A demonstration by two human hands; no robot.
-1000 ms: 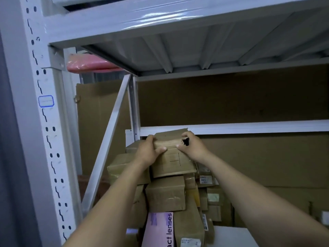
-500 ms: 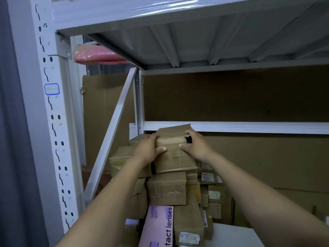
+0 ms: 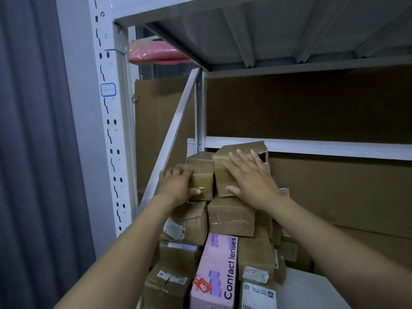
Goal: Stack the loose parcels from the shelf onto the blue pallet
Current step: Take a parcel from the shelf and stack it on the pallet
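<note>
White shelf (image 3: 334, 148): stacked, taped brown parcels (image 3: 230, 216)

Only the person's two arms show. The left hand (image 3: 178, 186) and the right hand (image 3: 252, 184) are bare, and so are both wrists. The left forearm (image 3: 124, 248) is uncovered along all of its visible length, from the wrist to the lower edge of the view, and its surface looks smooth. The right forearm (image 3: 334, 246) is likewise uncovered from the wrist to the lower right corner. Both forearms look broad and thick near the camera and taper toward the wrists. The fingernails are too blurred to describe.
</note>
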